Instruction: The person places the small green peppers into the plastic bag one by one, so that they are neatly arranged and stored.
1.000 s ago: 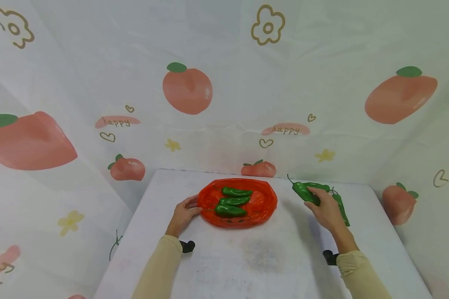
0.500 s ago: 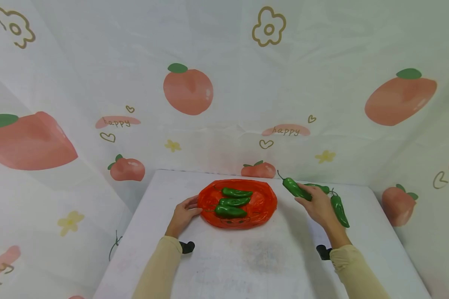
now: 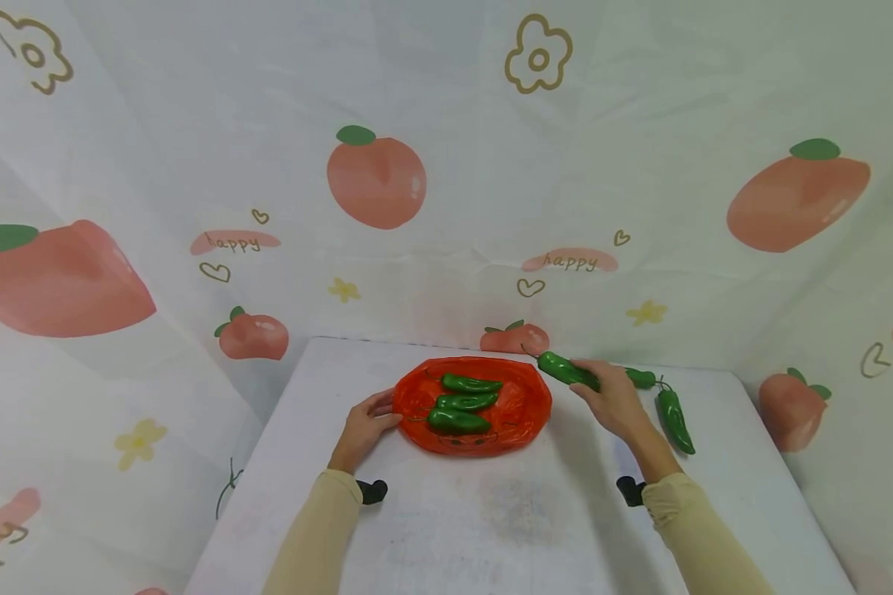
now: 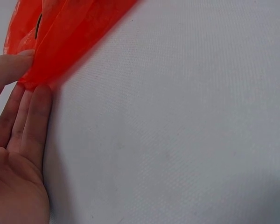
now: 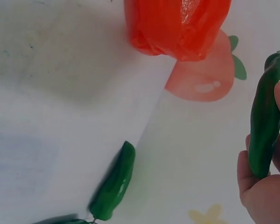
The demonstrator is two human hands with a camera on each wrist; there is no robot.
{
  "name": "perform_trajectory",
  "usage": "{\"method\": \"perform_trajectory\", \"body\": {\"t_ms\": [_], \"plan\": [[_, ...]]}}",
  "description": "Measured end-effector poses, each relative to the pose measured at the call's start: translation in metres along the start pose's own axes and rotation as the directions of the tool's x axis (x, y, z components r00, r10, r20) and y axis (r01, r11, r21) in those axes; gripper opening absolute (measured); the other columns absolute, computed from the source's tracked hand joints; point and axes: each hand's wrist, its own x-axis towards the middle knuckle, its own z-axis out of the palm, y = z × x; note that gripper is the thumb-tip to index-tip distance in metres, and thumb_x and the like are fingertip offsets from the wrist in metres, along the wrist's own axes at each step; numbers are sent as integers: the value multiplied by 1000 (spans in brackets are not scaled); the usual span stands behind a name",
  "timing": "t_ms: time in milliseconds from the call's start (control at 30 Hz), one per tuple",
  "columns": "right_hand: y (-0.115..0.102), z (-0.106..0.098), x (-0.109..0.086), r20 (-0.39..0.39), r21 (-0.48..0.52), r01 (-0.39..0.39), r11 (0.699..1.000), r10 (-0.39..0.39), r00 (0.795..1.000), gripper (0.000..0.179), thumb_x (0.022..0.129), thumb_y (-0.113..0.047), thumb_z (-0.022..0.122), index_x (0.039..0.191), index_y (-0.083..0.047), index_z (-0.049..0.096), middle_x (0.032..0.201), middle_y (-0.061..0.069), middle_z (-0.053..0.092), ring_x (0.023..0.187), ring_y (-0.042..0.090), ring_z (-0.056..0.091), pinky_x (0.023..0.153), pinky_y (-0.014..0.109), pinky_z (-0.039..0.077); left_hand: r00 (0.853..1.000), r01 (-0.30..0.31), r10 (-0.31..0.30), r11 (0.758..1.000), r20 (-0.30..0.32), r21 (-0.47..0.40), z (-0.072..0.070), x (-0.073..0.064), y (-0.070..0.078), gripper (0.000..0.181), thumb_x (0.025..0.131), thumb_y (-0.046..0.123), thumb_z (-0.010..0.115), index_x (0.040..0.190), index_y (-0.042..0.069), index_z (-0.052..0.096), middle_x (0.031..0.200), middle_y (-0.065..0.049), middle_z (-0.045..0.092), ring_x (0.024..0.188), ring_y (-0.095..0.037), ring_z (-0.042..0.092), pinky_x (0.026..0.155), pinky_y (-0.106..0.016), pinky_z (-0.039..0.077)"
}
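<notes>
A red plastic bag [image 3: 524, 421] stands spread open like a shallow bowl on the white table, with three green peppers [image 3: 459, 421] inside. My left hand [image 3: 365, 430] holds its left edge; in the left wrist view the thumb [image 4: 14, 67] lies over the rim and the fingers are against the outside below. Right of the bag, my right hand [image 3: 613, 401] grips another green pepper [image 5: 263, 116] between thumb and fingers, stem end pointing left toward the bag. The right wrist view shows this pepper raised, its lower end by the palm.
Two more green peppers lie at the table's right: one [image 3: 642, 378] near the back edge, partly behind my right hand, and one [image 3: 675, 421] slanting toward the front. A white fruit-print cloth [image 3: 446, 281] rises behind and beside the table [image 3: 446, 529].
My right hand has carried its pepper leftward from beside the other loose peppers toward the bag. The left hand and the bag have stayed in place.
</notes>
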Motion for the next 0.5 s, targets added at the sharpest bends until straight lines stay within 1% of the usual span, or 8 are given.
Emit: {"method": "perform_trajectory", "body": {"t_ms": [233,367,500], "plan": [[-9,5,8,47,18,77,997,-77,996,45,93,-7,72,137,-3,62,132,23,66,118,42,59,104,62,50,1000,23,-23,1000,2,1,0,0,1,54,93,24,75,145,24,57,140,-7,64,132,-27,59,114,-48,49],[-16,9,13,76,21,108,994,-110,991,44,93,-6,72,136,-4,63,131,21,66,116,40,61,102,59,53,1000,26,-26,1000,7,-12,-1,0,1,55,93,25,75,145,24,58,141,-6,64,133,-26,59,114,-49,48],[-22,14,19,103,15,134,991,-135,985,44,93,-7,72,135,-4,64,131,20,68,115,38,64,101,56,55,1000,16,-16,1000,14,-12,-1,1,0,55,93,25,75,145,23,57,142,-7,64,133,-27,58,114,-49,48]]}}
